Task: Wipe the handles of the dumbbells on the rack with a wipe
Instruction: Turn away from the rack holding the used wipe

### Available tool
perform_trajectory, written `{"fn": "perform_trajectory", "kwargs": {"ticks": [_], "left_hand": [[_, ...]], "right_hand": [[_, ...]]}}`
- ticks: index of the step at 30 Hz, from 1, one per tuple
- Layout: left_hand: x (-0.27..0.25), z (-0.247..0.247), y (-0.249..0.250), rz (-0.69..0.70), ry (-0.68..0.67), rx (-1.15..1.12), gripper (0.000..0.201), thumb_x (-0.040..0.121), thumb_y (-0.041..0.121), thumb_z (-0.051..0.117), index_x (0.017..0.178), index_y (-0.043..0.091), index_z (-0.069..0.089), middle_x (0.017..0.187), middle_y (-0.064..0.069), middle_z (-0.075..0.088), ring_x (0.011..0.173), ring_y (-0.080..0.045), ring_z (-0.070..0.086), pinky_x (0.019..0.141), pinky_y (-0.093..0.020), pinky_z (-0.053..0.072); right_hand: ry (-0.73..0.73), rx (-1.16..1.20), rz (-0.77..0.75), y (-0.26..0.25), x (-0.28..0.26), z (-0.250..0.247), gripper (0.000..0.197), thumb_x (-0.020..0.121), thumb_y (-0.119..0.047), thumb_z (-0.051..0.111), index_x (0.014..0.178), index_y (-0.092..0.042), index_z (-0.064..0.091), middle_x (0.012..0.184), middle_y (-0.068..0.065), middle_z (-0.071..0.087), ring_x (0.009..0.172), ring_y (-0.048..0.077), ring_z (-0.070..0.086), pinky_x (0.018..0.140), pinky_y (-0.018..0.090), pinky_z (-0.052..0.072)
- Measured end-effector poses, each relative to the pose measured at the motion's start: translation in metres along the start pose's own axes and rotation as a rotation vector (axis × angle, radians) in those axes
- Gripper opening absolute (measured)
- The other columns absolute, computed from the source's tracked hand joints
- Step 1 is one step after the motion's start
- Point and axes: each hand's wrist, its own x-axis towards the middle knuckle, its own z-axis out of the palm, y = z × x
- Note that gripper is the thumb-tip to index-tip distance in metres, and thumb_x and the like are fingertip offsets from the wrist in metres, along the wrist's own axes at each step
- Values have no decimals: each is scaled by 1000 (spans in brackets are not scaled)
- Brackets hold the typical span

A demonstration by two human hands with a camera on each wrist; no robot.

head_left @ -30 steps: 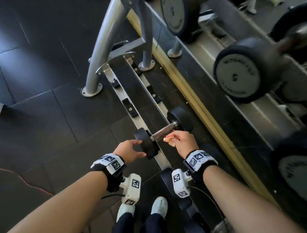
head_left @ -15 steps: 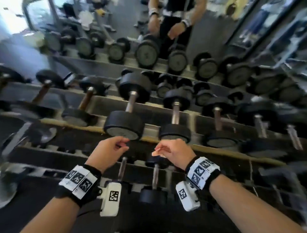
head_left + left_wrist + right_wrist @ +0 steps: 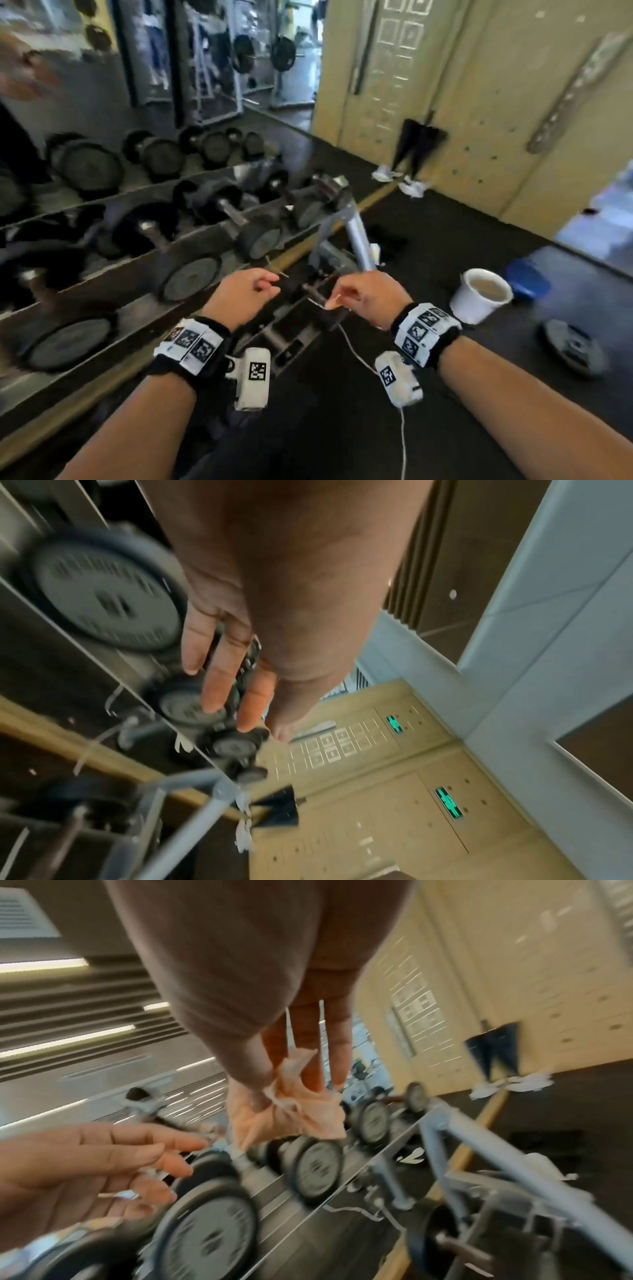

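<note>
Black dumbbells [image 3: 226, 212] with steel handles lie in rows on the tiered rack [image 3: 356, 233], to the left of both hands. My right hand [image 3: 363, 294] hovers in the air near the rack's right end. It pinches a crumpled pale pink wipe [image 3: 334, 301] between thumb and fingers, and the wipe [image 3: 291, 1115] hangs below the fingertips [image 3: 311, 1080] in the right wrist view. My left hand [image 3: 245, 294] hovers beside it with relaxed fingers [image 3: 212, 685], holding nothing and touching no dumbbell. The left hand [image 3: 103, 1172] also shows palm-up in the right wrist view.
A white bucket [image 3: 479, 298], a blue lid [image 3: 527, 277] and a loose weight plate [image 3: 572, 346] sit on the black floor to the right. A black umbrella [image 3: 416, 144] leans on the beige wall. A mirror backs the rack.
Both hands have lifted off the small dumbbell on the bottom rail and moved up and right along the rack. The view has swung toward the rack's right end. The wipe stays in the right hand.
</note>
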Motion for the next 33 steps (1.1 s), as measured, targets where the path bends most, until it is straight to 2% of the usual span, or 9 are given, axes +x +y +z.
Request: {"fn": "perform_trajectory", "kwargs": {"ticks": [2,6,8,12,14,18,22,26,33], "left_hand": [[46,50,50,67,-64,-26,18,87,22,70,106,21,71,91,2,73,93,-14,66,90,-26,47],[115,131,131,153,-173,-70,17,87,22,71,103,26,71,83,9,70,82,-4,64,75,-11,44],[144,163,163,179,-221,-61,15,87,23,70,100,30,70,82,14,69,83,-4,65,79,-19,47],[205,222,211,204,-311,-21,17,89,27,68,105,30,69,89,10,71,86,-2,65,75,-17,45],[238,248,231,225,-344,-27,18,90,27,67,108,30,67,87,15,69,81,6,63,71,-11,46],[312,300,271,263,-361,0,19,90,27,68,109,27,68,92,12,69,86,2,63,71,-12,45],[395,349,319,312,-408,49,23,90,30,67,113,25,68,95,9,68,91,-6,62,79,-19,44],[463,388,365,304,-432,39,23,90,30,68,112,25,70,93,10,67,91,-6,61,80,-19,41],[538,430,395,233,-474,38,19,90,32,67,109,35,67,95,18,67,93,4,60,74,-11,39]], "right_hand": [[62,21,109,73,-23,-28,8,91,-33,67,95,-28,72,90,-10,72,86,10,64,72,18,35],[147,55,266,190,-68,-69,7,90,-27,67,93,-31,72,87,-11,72,84,7,65,76,26,47],[192,84,337,235,-87,-81,9,89,-23,68,92,-30,72,86,-11,72,83,6,65,77,27,49],[345,134,405,315,-111,-92,9,84,-16,73,88,-24,74,81,-7,72,77,7,63,73,25,46],[385,154,460,354,-115,-94,12,85,-18,73,85,-30,72,76,-14,68,72,-2,59,69,21,45],[449,186,542,436,-109,-99,24,84,-19,74,80,-42,66,76,-24,62,72,-7,58,71,16,44],[453,160,645,517,-91,-118,9,84,-24,74,83,-32,72,82,-21,56,75,4,58,74,33,50],[527,168,691,590,-74,-148,9,84,-21,74,86,-29,76,81,-17,55,73,0,56,69,21,42],[815,241,918,733,-22,-204,6,82,-24,80,79,-22,74,81,-5,63,74,15,64,75,31,51]]}}
